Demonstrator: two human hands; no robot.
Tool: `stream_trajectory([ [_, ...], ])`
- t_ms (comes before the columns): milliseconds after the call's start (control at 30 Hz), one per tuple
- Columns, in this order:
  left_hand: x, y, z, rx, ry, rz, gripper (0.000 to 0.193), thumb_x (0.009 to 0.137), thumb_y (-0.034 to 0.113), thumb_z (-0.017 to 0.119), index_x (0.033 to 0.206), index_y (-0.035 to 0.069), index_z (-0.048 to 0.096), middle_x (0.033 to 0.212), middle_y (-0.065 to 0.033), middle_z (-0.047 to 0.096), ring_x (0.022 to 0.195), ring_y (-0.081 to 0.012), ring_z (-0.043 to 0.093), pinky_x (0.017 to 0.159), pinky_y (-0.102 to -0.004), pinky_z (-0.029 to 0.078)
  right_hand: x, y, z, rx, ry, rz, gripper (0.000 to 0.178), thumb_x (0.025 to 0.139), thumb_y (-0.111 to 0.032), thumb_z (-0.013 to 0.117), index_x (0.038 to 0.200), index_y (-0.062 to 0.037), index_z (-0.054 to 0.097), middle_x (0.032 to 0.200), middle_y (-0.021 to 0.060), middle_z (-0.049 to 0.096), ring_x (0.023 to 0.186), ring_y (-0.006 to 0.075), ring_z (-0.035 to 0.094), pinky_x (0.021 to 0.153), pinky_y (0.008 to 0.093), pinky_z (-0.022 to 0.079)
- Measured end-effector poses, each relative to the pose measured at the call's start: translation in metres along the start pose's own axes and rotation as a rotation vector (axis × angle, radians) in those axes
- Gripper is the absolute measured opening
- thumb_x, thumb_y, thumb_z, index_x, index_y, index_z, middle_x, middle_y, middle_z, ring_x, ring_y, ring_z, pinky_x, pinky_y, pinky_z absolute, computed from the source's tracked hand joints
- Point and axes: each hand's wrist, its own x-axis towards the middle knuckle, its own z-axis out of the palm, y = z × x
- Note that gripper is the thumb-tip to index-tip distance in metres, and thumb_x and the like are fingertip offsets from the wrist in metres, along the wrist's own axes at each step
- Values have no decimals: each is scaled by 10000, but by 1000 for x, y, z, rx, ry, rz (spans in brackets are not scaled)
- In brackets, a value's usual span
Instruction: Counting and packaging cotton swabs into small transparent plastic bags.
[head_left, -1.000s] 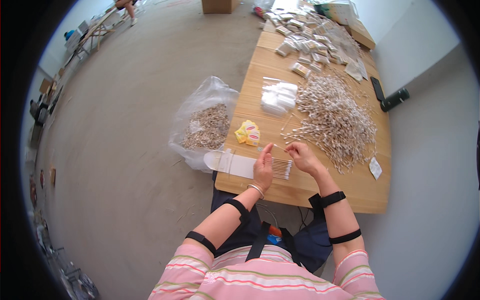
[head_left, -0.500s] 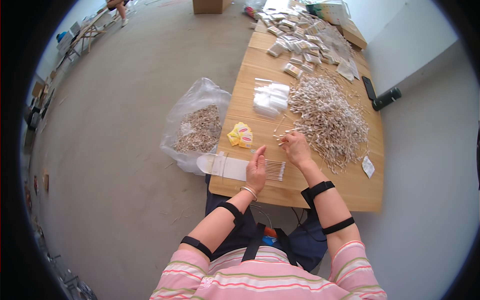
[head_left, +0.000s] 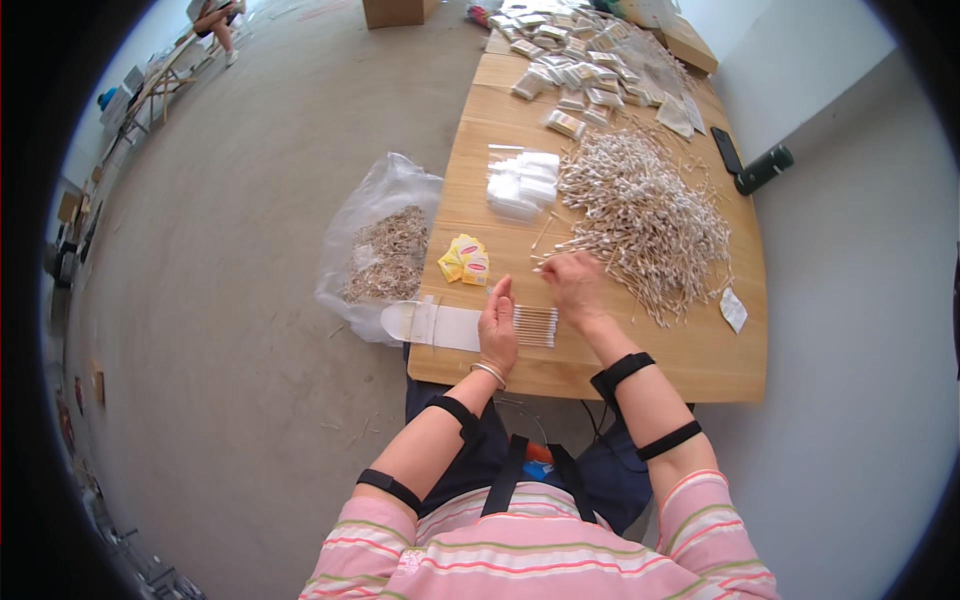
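Note:
My left hand (head_left: 498,332) stands on its edge with the fingers stretched out, across a flat white strip (head_left: 457,328) on the table. On its right side a neat row of cotton swabs (head_left: 537,326) lies side by side, partly hidden by the hand. My right hand (head_left: 580,288) is closed in a pinch at the near left edge of a big loose heap of cotton swabs (head_left: 650,215). White swab tips show at its fingertips; how many it holds I cannot tell. Several yellow-and-white cards (head_left: 464,260) lie beyond my left hand.
Clear plastic bags (head_left: 523,182) lie left of the heap. Packed swab packets (head_left: 570,70) cover the far end. A phone (head_left: 727,150), a dark green bottle (head_left: 764,170) and a crumpled white paper (head_left: 733,311) line the right side. A plastic sack of swabs (head_left: 390,255) stands on the floor.
The whole view has shifted slightly, so the table sits further left and higher. My right hand stays at the heap's edge, its fingers turned a little; my left hand keeps its place.

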Motion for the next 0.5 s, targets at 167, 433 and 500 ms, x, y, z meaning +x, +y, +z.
stream_trajectory([
  [167,2,1,1,16,-10,14,463,1011,279,364,1352,-34,374,1391,-137,401,1305,-207,367,1094,-308,290,-30,-9,19,131,-42,-53,78,771,-140,652,848,-130,647,898,5,615,952,242,519,821,386,400],
  [433,2,1,2,1,-13,40,461,1012,273,360,1354,-35,367,1387,-138,403,1304,-208,368,1091,-306,295,-51,-2,12,169,118,46,136,747,-156,676,880,-142,655,1009,30,561,1016,237,476,849,383,385],
  [500,1,0,0,25,-11,39,457,1012,273,363,1349,-35,373,1384,-141,406,1301,-212,373,1091,-308,297,-52,-9,10,157,76,39,133,748,-158,676,878,-138,656,1006,37,554,1007,242,479,845,384,387],
])
